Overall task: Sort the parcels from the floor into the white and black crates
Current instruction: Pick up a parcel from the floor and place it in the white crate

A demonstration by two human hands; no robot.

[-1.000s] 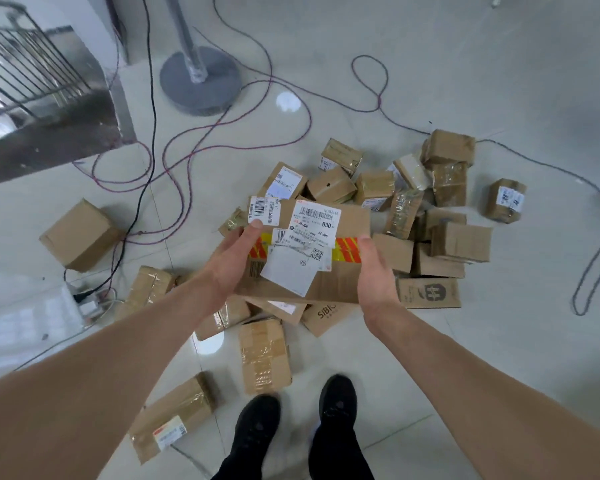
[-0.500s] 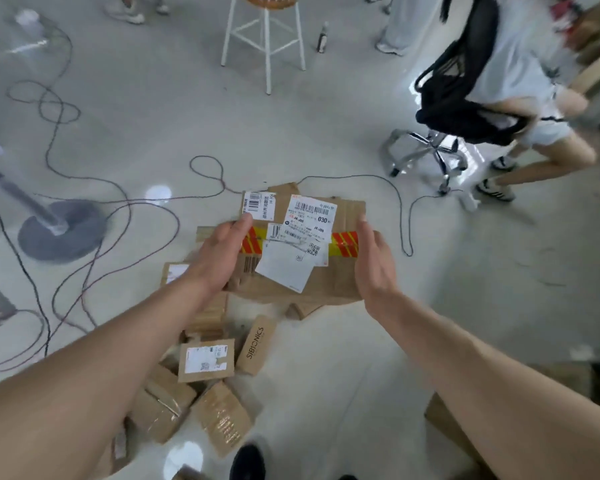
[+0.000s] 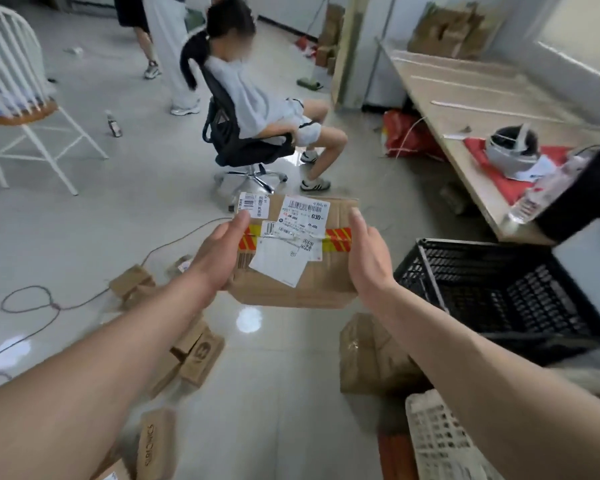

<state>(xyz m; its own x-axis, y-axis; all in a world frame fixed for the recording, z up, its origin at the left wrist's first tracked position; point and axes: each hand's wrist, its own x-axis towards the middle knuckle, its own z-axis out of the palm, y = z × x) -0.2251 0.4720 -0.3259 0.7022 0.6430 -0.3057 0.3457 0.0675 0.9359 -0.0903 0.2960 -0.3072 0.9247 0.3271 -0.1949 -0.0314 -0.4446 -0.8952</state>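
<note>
Pale glossy floor [image 3: 118, 220] tiles run across a busy workroom, where a person sits on a black office chair [image 3: 246, 147] further back and a long tabletop [image 3: 465, 109] stands along the right wall. Held out at mid-height over the floor is the labelled parcel [image 3: 291, 275], a flat brown carton carrying several white shipping stickers and a band of red-and-yellow tape. The left hand [image 3: 219, 258] grips its left side and the right hand [image 3: 368, 258] grips its right side, so the box is clamped between them; whatever fingers lie beneath it are hidden. Other loose parcels [image 3: 201, 355] lie on the floor below the left forearm, and one more carton [image 3: 371, 358] sits just beside the crates. To the right, near the parcel but apart from it, is the black crate [image 3: 499, 296], its open top facing up; the white crate [image 3: 440, 441] shows only as a corner at the lower right, partly behind the right forearm. The step in hand looks like the carry: one parcel is lifted and on its way to a crate, with many left to sort. Which crate it belongs in cannot be told from here. The next move probably calls for swinging the box rightward, clearing the chosen rim, lowering it inside and letting both hands release together.
</note>
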